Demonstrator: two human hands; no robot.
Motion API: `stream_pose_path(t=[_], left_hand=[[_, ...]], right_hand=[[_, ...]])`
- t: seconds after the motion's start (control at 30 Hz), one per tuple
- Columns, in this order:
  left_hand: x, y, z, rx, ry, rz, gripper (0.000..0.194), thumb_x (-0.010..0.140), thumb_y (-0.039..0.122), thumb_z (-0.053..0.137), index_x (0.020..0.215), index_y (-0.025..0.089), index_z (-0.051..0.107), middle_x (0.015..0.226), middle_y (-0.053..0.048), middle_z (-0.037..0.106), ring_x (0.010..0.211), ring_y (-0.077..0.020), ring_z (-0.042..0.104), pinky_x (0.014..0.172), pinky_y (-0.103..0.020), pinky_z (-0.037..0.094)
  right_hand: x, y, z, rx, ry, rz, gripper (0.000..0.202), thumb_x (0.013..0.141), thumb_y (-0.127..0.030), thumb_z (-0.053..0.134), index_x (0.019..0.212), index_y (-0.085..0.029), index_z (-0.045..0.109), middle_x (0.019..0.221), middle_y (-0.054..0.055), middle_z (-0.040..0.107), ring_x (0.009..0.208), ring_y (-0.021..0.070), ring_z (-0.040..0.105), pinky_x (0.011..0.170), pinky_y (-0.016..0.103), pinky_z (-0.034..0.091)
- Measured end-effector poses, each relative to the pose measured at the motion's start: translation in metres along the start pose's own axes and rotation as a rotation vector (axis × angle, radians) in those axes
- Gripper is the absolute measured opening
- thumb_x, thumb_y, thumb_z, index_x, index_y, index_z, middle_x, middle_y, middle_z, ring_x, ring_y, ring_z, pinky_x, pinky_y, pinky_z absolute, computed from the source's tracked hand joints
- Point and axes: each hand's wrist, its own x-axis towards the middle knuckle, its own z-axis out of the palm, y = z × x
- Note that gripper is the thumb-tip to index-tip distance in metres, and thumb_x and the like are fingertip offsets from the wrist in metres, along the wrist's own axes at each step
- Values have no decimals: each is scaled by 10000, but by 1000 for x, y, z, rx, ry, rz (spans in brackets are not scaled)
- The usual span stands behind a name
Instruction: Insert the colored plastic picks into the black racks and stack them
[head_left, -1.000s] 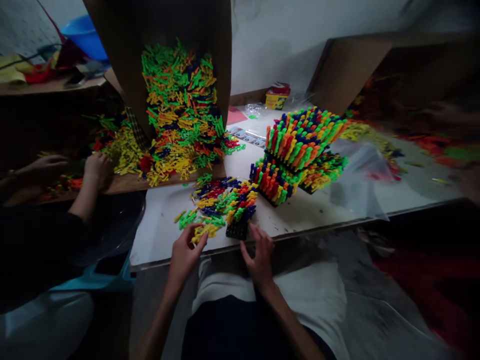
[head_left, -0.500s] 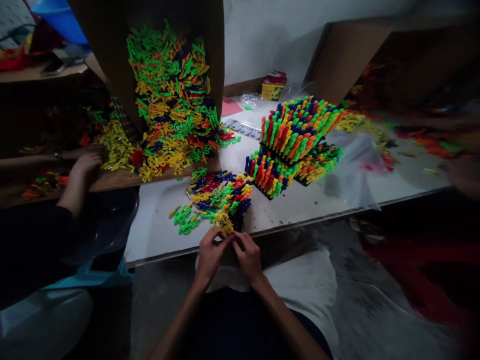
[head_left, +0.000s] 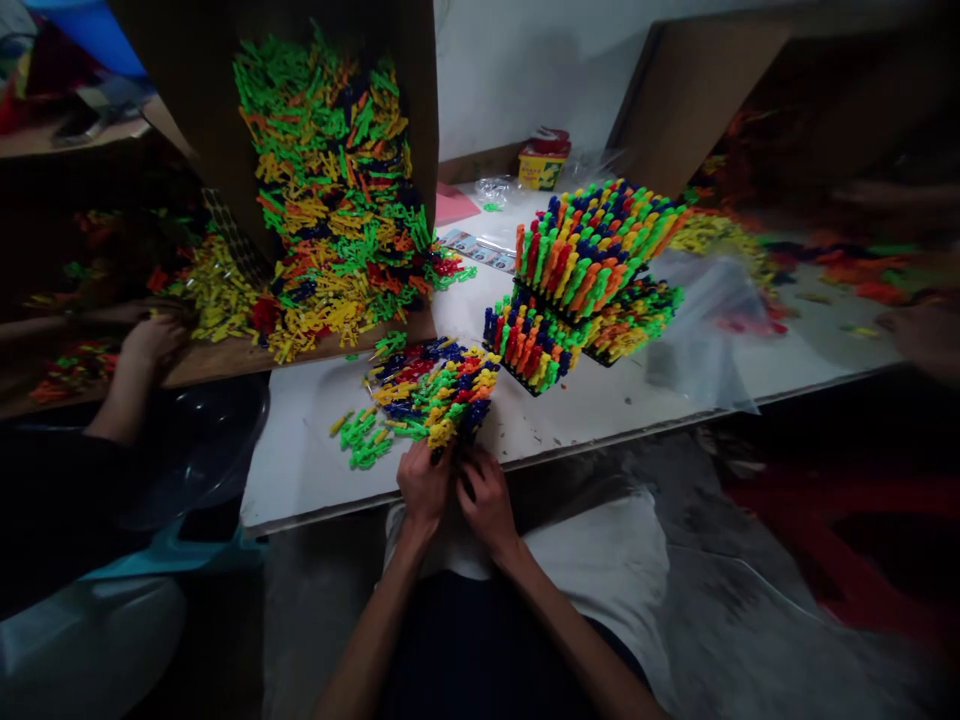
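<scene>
My left hand (head_left: 422,483) and my right hand (head_left: 484,497) meet at the near edge of the white table (head_left: 600,405). Both hands close around the near end of a dark grid tray (head_left: 457,395) partly filled with upright coloured plastic pegs. The left fingers pinch a small bunch of yellow pegs (head_left: 441,433) at the tray's near corner. Loose green pegs (head_left: 358,440) lie just left of the hands. Behind the tray lies a small heap of blue, red and yellow pegs (head_left: 409,370).
A stack of filled peg trays (head_left: 589,275) stands on the table's middle. A tilted cardboard box (head_left: 330,200) spills a big heap of pegs at the back left. Another person's hands (head_left: 146,340) work at the left. A clear plastic bag (head_left: 705,340) lies at the right.
My left hand gathered yellow pegs from the table and moved right. Both hands came together at the tray's near end. The view drifted a little.
</scene>
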Motion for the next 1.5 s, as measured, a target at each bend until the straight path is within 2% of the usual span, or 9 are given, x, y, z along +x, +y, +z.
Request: stream_pose_path(t=[0.23, 0.37, 0.5, 0.63, 0.8, 0.93, 1.17, 1.33, 1.5], left_hand=[[3, 5, 2, 65, -44, -39, 298, 937, 407, 514, 831, 198, 700, 858, -90, 722, 767, -193, 618, 700, -280, 381], [10, 9, -11, 162, -190, 15, 313, 948, 392, 482, 875, 189, 709, 864, -116, 724, 749, -201, 630, 652, -282, 345], [14, 13, -17, 234, -294, -50, 366, 961, 422, 448, 884, 177, 708, 859, -135, 732, 732, -210, 649, 607, -288, 296], [11, 15, -11, 243, -327, -101, 363, 976, 410, 422, 955, 194, 713, 852, -129, 744, 720, -206, 663, 592, -286, 266], [9, 20, -8, 259, -286, -168, 374, 947, 469, 472, 1084, 208, 702, 855, -122, 755, 736, -226, 675, 598, -289, 269], [15, 22, -9, 301, -297, -142, 339, 960, 388, 461, 1006, 191, 734, 923, -117, 759, 849, -228, 675, 669, -291, 341], [24, 32, -10, 366, -359, -123, 381, 971, 390, 416, 1029, 180, 728, 912, -121, 756, 878, -241, 675, 746, -312, 412], [36, 20, -46, 185, -474, -58, 278, 939, 342, 487, 1015, 235, 732, 891, -50, 759, 804, -177, 680, 684, -254, 416], [63, -9, -87, 335, -262, -77, 268, 899, 378, 549, 1077, 234, 689, 900, -43, 744, 823, -198, 668, 657, -260, 405]], right_hand=[[-1, -4, 0, 6, -26, -3, 433, 895, -164, 495, 1311, -214, 603, 1305, 112, 618, 1235, 259, 544, 1058, 482, 453], [-1, -3, 0, -28, -12, -2, 384, 888, -163, 507, 1242, -210, 647, 1277, 105, 639, 1209, 260, 557, 1037, 468, 453], [4, -9, -7, -3, -18, 15, 344, 901, -161, 489, 1189, -217, 668, 1206, 90, 677, 1159, 245, 587, 1015, 448, 450], [27, -24, -36, 59, 78, 35, 262, 953, -191, 476, 1122, -220, 673, 1043, 64, 705, 1025, 213, 624, 949, 398, 463], [80, -38, -68, -34, 160, -97, 249, 970, -293, 546, 1186, -285, 670, 1176, 51, 655, 1166, 233, 544, 1015, 420, 388], [102, -33, -64, -50, 125, -199, 140, 937, -312, 620, 1016, -323, 735, 1178, 22, 647, 1176, 231, 520, 1032, 411, 354], [97, -20, -50, 13, 201, -135, 95, 924, -285, 638, 947, -276, 730, 1144, 51, 599, 1118, 227, 534, 974, 407, 346], [98, -14, -46, -3, 229, -156, 102, 931, -301, 627, 945, -271, 724, 1161, 50, 599, 1125, 227, 534, 966, 399, 326], [97, -16, -45, 10, 252, -109, 135, 936, -343, 616, 913, -273, 730, 1153, 41, 619, 1137, 229, 529, 979, 403, 314]])
